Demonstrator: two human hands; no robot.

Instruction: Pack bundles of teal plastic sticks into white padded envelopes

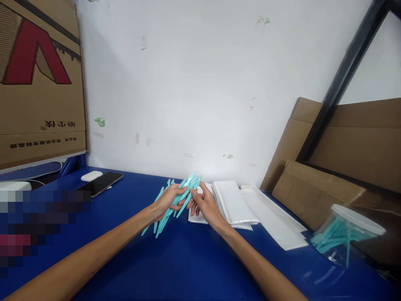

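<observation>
My left hand (pixel 170 199) is closed round a fanned bundle of thin turquoise plastic sticks (pixel 191 180) with tapered ends. My right hand (pixel 205 205) meets it at the bundle, thumb and forefinger pinching a turquoise stick (pixel 184 204) that points down toward the table. More sticks of the same kind (pixel 163 223) show below and behind my left hand; whether they are held or lie on the table is hard to tell. Both hands are just above the blue table (pixel 175 267), near its far side. My fingers hide the middle of the bundle.
Flat white plastic bags (pixel 234 202) lie right of my hands. Farther right is a clear jar (pixel 336 246) with a white lid and turquoise sticks inside. A phone (pixel 103 184) and white case (pixel 91 175) are at left. Cardboard (pixel 316 184) leans at right; a large box (pixel 40 100) stands left.
</observation>
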